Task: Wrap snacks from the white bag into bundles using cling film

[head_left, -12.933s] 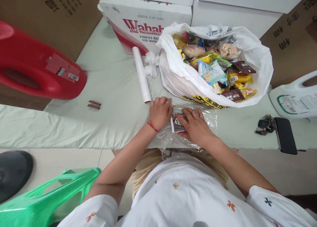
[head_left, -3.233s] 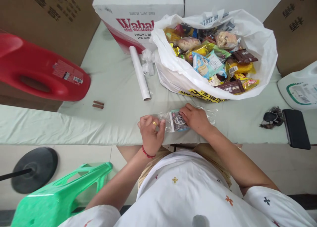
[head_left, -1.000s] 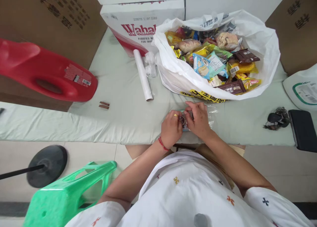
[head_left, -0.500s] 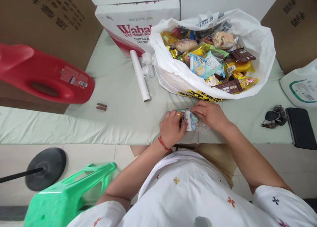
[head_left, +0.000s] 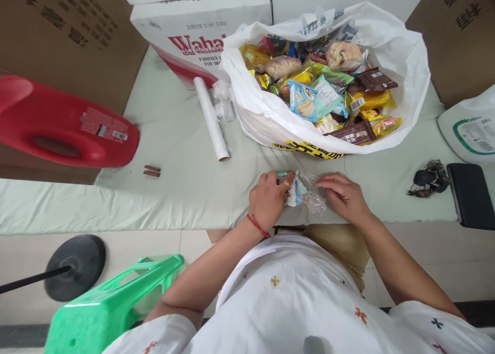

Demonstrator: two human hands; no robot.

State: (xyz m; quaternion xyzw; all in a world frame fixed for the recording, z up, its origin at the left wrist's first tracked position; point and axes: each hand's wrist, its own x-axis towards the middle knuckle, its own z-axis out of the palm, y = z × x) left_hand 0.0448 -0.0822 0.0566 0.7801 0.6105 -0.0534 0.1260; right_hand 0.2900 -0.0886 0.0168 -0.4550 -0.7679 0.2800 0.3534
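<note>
Near the table's front edge lies a small bundle of blue and white snack packets [head_left: 296, 190], partly covered by clear plastic wrap [head_left: 314, 199]. My left hand [head_left: 269, 194], with a ring and a red wrist string, is closed on the bundle's left side. The fingers of my right hand [head_left: 344, 195] are pinched together on the wrap's right end. Just beyond both hands stands a white plastic bag [head_left: 263, 112], open at the top and full of wrapped snacks [head_left: 325, 96].
A white roll [head_left: 211, 119] and crumpled clear plastic [head_left: 223, 104] lie left of the bag. A red jug [head_left: 73, 127] and two brown strips [head_left: 152, 171] are further left. Keys [head_left: 429, 180], a black phone [head_left: 471, 195] and a white jug [head_left: 469, 127] sit right. Cartons [head_left: 201, 21] stand behind.
My right hand has moved right, drawing the clear wrap out from the packets. My left hand stays on the bundle, its fingers further over it. The view has shifted slightly.
</note>
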